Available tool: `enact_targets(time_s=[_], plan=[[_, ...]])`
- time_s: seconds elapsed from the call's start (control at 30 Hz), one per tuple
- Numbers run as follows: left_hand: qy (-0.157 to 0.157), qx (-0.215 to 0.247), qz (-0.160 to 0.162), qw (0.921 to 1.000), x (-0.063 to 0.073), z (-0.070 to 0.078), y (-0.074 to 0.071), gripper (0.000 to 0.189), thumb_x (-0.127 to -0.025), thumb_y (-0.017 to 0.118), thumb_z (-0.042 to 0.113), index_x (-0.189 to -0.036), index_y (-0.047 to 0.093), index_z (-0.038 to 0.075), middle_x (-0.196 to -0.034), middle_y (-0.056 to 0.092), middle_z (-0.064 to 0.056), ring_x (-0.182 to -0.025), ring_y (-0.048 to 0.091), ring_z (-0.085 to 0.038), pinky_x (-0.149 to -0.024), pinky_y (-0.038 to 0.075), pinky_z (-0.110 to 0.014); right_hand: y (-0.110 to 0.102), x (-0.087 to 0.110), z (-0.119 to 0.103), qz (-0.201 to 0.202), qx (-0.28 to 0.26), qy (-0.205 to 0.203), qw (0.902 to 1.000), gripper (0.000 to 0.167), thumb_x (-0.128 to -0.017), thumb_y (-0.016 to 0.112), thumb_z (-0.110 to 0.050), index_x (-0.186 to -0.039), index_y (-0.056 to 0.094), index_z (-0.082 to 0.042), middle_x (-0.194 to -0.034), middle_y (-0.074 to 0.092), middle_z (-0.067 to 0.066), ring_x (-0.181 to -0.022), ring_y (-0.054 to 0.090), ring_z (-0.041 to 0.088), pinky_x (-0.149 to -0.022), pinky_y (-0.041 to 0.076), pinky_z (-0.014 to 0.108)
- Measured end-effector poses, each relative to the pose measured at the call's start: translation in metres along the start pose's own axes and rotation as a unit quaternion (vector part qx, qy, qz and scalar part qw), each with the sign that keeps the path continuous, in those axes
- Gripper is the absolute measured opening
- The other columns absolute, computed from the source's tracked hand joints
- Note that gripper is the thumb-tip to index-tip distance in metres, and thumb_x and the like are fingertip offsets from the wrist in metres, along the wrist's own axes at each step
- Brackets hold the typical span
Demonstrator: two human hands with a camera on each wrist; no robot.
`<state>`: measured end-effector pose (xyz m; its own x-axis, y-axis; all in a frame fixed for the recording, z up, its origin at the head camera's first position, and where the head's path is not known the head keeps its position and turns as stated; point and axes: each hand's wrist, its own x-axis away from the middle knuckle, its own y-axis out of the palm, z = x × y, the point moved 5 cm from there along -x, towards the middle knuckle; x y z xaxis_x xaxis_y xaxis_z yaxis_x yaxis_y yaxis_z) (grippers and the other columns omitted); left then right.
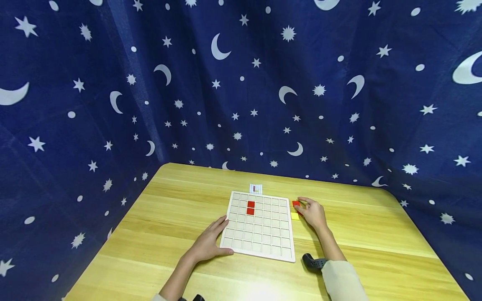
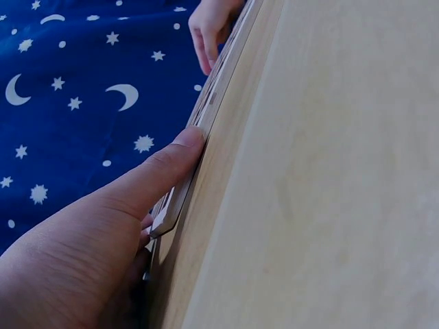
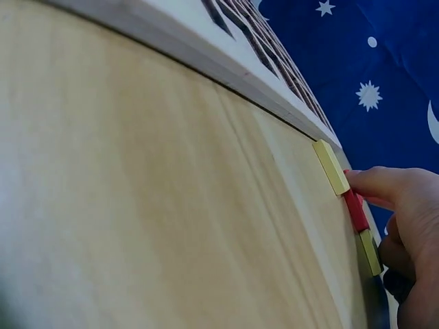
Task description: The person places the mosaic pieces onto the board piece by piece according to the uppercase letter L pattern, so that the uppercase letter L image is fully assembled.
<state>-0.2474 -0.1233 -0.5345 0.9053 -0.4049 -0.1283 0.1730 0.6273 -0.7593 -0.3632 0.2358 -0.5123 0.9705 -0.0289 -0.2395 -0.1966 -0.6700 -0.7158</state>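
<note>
A pale grid board [image 1: 261,249] lies on the table with two red square tiles [image 1: 250,207] in its upper left cells. My left hand [image 1: 207,243] spans the board's near left corner, its straight thumb [image 2: 161,168] along the near edge and its fingers on the left edge. Right of the board, my right hand [image 1: 313,214] pinches a red tile [image 1: 296,203] between thumb and index finger. Just below that hand in the head view lies a yellow tile [image 1: 295,216]. The right wrist view shows yellow [image 3: 331,167] and red [image 3: 355,210] tiles in a row by the fingers.
A small pattern card [image 1: 255,189] lies beyond the board's far edge. The wooden table [image 1: 180,188] runs back to a dark blue curtain [image 1: 256,96] with moons and stars. A black strapped device [image 1: 313,262] sits at my right wrist.
</note>
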Motion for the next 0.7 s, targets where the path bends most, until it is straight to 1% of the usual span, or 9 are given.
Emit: enact_targets(time_s=[0.17, 0.43, 0.7], plan=[[0.001, 0.003, 0.0, 1.0, 0.0005, 0.0003, -0.0004, 0.103, -0.068, 0.066, 0.066, -0.145, 0.03, 0.008, -0.152, 0.019, -0.006, -0.136, 0.02, -0.032, -0.102, 0.028, -0.053, -0.0004, -0.0012, -0.0012, -0.018, 0.013, 0.013, 0.9997, 0.036, -0.081, 0.071, -0.022, -0.111, 0.066, -0.002, -0.049, 0.034, -0.003, -0.044, 0.029, 0.012, -0.045, 0.023, 0.027], [0.002, 0.004, -0.001, 1.0, 0.0003, -0.0001, -0.0001, 0.103, -0.068, 0.067, 0.065, -0.144, 0.03, 0.007, -0.152, 0.019, -0.005, -0.136, 0.02, -0.03, -0.102, 0.028, -0.051, 0.0012, -0.0025, 0.0, -0.015, 0.043, -0.01, 0.9989, 0.035, -0.079, 0.072, -0.025, -0.107, 0.068, -0.003, -0.05, 0.039, -0.002, -0.046, 0.031, 0.013, -0.045, 0.024, 0.028], [0.004, 0.005, 0.0, 1.0, 0.0002, -0.0001, -0.0009, 0.103, -0.067, 0.066, 0.066, -0.144, 0.031, 0.007, -0.152, 0.019, -0.005, -0.136, 0.02, -0.03, -0.102, 0.028, -0.051, 0.0026, -0.0023, -0.0022, -0.017, 0.059, -0.01, 0.998, 0.035, -0.08, 0.071, -0.027, -0.106, 0.068, -0.003, -0.05, 0.042, -0.001, -0.046, 0.031, 0.014, -0.045, 0.024, 0.028]])
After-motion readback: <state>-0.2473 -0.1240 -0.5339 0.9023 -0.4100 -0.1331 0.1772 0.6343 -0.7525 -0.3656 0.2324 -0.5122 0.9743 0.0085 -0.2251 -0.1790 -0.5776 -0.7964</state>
